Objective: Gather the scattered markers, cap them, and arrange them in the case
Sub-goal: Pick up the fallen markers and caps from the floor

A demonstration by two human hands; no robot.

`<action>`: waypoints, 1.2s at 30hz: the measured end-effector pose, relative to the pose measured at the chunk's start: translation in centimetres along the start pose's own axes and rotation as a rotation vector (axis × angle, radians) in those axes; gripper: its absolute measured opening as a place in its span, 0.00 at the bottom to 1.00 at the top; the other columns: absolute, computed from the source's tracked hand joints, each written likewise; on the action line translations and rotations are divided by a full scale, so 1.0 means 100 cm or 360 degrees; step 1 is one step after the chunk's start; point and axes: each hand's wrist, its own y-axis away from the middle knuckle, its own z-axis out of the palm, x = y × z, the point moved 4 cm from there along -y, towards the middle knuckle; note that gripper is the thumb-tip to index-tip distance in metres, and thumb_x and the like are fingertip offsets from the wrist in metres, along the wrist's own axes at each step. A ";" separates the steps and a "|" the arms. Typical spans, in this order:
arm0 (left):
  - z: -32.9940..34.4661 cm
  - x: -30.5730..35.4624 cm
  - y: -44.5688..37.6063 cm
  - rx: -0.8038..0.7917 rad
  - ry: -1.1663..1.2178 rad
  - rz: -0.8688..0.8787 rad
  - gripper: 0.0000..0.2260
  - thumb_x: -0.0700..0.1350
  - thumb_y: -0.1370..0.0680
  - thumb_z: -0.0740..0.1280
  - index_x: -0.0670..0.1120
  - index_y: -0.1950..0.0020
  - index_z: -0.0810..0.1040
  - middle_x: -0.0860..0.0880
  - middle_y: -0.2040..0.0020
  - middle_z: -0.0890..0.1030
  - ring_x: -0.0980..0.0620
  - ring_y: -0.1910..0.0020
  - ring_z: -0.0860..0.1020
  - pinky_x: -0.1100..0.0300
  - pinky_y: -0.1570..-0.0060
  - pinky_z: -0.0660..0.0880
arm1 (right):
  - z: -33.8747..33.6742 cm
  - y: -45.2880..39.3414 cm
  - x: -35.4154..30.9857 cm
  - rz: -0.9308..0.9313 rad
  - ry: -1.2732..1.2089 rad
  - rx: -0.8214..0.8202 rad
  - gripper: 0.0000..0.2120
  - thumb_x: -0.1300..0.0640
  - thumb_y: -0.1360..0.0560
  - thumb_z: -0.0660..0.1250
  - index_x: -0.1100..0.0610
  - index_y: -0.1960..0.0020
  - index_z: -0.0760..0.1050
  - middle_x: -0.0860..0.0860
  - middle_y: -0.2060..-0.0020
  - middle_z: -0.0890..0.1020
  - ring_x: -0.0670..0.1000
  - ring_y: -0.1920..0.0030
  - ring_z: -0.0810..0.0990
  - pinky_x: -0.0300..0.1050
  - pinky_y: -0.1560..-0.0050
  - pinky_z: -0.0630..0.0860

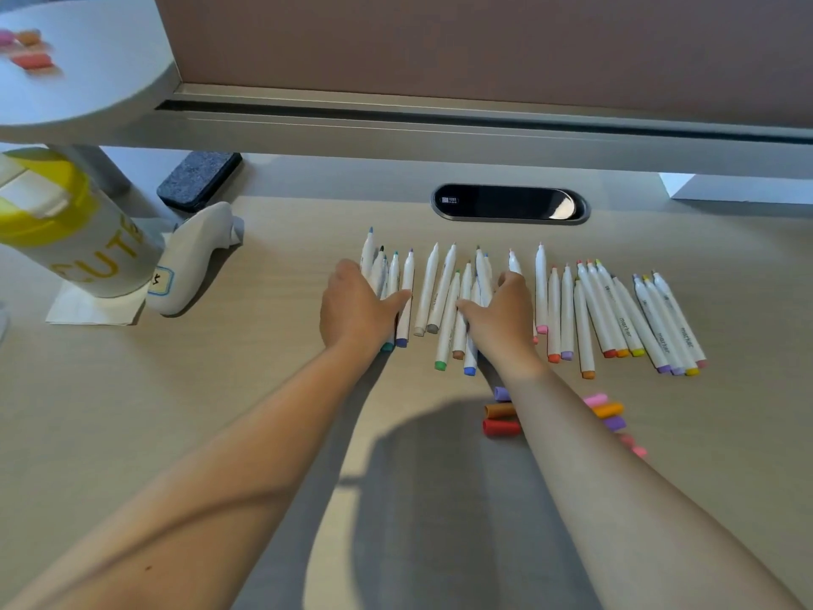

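Several uncapped white markers [567, 310] lie side by side in a row across the wooden desk [220, 389], tips pointing away from me. My left hand [356, 308] lies flat on the leftmost group of markers. My right hand [501, 312] lies flat on the middle group, thumb stretched left. Loose caps [500, 418] in red, brown, purple, orange and pink lie near my right forearm, partly hidden by it. No case is in view.
A yellow-lidded bottle [66, 226] stands on a napkin at the left, beside a white pouch-like object [193, 257] and a dark felt eraser [200, 180]. A black oval desk grommet [510, 202] sits behind the markers. A partition wall rises at the back.
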 end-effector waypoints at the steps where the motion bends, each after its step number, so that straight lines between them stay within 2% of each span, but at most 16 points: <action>1: -0.001 -0.001 0.000 0.0045 -0.0042 0.0004 0.25 0.54 0.31 0.72 0.41 0.43 0.69 0.45 0.47 0.75 0.45 0.49 0.74 0.53 0.56 0.71 | -0.001 0.000 0.001 -0.0015 0.0070 0.0038 0.15 0.57 0.28 0.68 0.58 0.48 0.64 0.50 0.59 0.69 0.53 0.51 0.69 0.46 0.51 0.68; 2: -0.002 -0.002 0.001 0.0092 -0.0109 0.0010 0.25 0.55 0.31 0.72 0.41 0.43 0.69 0.44 0.45 0.75 0.44 0.47 0.74 0.53 0.53 0.71 | -0.001 0.002 0.001 -0.0028 0.0138 0.0065 0.15 0.56 0.28 0.69 0.58 0.51 0.63 0.50 0.61 0.66 0.53 0.53 0.68 0.46 0.53 0.66; 3: -0.003 -0.004 0.002 0.0133 -0.0187 0.0013 0.26 0.56 0.31 0.72 0.41 0.42 0.70 0.44 0.44 0.74 0.43 0.44 0.73 0.52 0.49 0.70 | -0.003 0.004 0.001 -0.0034 0.0196 0.0081 0.15 0.55 0.28 0.69 0.59 0.50 0.65 0.52 0.59 0.67 0.54 0.52 0.69 0.47 0.52 0.66; 4: -0.004 -0.006 0.003 0.0159 -0.0254 0.0008 0.27 0.57 0.30 0.71 0.41 0.41 0.69 0.43 0.42 0.73 0.43 0.41 0.71 0.52 0.45 0.68 | -0.004 0.007 0.001 -0.0040 0.0244 0.0094 0.16 0.55 0.27 0.68 0.62 0.46 0.67 0.55 0.54 0.70 0.57 0.47 0.70 0.48 0.47 0.67; 6: -0.005 -0.010 0.007 0.0163 -0.0331 -0.0002 0.28 0.58 0.30 0.69 0.41 0.39 0.68 0.43 0.38 0.69 0.42 0.38 0.67 0.52 0.40 0.64 | -0.008 0.014 -0.002 -0.0046 0.0339 0.0092 0.22 0.55 0.26 0.66 0.64 0.37 0.64 0.58 0.42 0.70 0.58 0.38 0.67 0.49 0.38 0.65; 10: -0.010 -0.014 0.009 0.0101 -0.0412 0.0092 0.28 0.60 0.28 0.65 0.41 0.37 0.68 0.43 0.36 0.67 0.42 0.36 0.64 0.51 0.39 0.62 | -0.014 0.025 -0.007 -0.0185 0.0611 0.0061 0.24 0.53 0.23 0.61 0.63 0.32 0.60 0.59 0.36 0.68 0.58 0.34 0.64 0.48 0.37 0.65; 13: -0.018 -0.015 0.011 -0.0044 -0.0453 0.0222 0.27 0.58 0.25 0.61 0.41 0.34 0.66 0.43 0.33 0.66 0.42 0.33 0.63 0.50 0.37 0.62 | -0.018 0.033 -0.013 -0.0296 0.0837 0.0016 0.25 0.53 0.22 0.58 0.62 0.29 0.57 0.59 0.31 0.64 0.58 0.30 0.60 0.50 0.34 0.63; 16: -0.042 -0.022 0.022 -0.0184 -0.0630 0.0374 0.28 0.57 0.23 0.60 0.41 0.30 0.62 0.42 0.29 0.62 0.42 0.30 0.60 0.50 0.35 0.62 | -0.018 0.047 -0.032 -0.0469 0.1056 -0.0055 0.23 0.53 0.22 0.57 0.62 0.30 0.60 0.60 0.30 0.62 0.58 0.29 0.59 0.51 0.32 0.61; 21: -0.110 -0.048 0.049 -0.0153 -0.1036 0.0540 0.27 0.55 0.22 0.59 0.44 0.28 0.58 0.45 0.26 0.59 0.45 0.27 0.57 0.52 0.31 0.58 | 0.008 0.093 -0.086 -0.0850 0.1245 -0.0244 0.18 0.53 0.22 0.56 0.62 0.36 0.66 0.57 0.37 0.69 0.57 0.36 0.65 0.47 0.38 0.63; 25: -0.180 -0.092 0.080 -0.0028 -0.1197 0.0441 0.24 0.56 0.22 0.58 0.45 0.30 0.62 0.48 0.27 0.61 0.47 0.28 0.59 0.52 0.32 0.59 | 0.044 0.147 -0.129 -0.1085 0.1336 -0.0388 0.19 0.51 0.22 0.55 0.61 0.35 0.64 0.57 0.37 0.68 0.57 0.35 0.64 0.48 0.36 0.61; 29: -0.254 -0.153 0.124 0.0097 -0.1303 0.0257 0.24 0.57 0.22 0.57 0.45 0.30 0.63 0.48 0.28 0.64 0.47 0.29 0.61 0.53 0.33 0.60 | 0.087 0.215 -0.170 -0.1306 0.1407 -0.0513 0.24 0.50 0.22 0.56 0.59 0.30 0.59 0.56 0.31 0.64 0.56 0.30 0.60 0.49 0.32 0.59; 33: -0.323 -0.230 0.185 0.0213 -0.1300 0.0024 0.24 0.57 0.22 0.57 0.45 0.30 0.63 0.48 0.30 0.67 0.47 0.31 0.65 0.53 0.35 0.64 | 0.139 0.304 -0.201 -0.1583 0.1402 -0.0591 0.22 0.49 0.23 0.58 0.59 0.34 0.64 0.57 0.35 0.68 0.57 0.33 0.64 0.48 0.34 0.61; 36: -0.368 -0.291 0.242 0.0281 -0.1277 -0.0144 0.24 0.57 0.22 0.57 0.45 0.30 0.63 0.48 0.29 0.66 0.48 0.30 0.64 0.54 0.33 0.62 | 0.180 0.383 -0.215 -0.1794 0.1417 -0.0724 0.21 0.49 0.23 0.58 0.59 0.34 0.64 0.57 0.35 0.69 0.58 0.33 0.64 0.49 0.36 0.63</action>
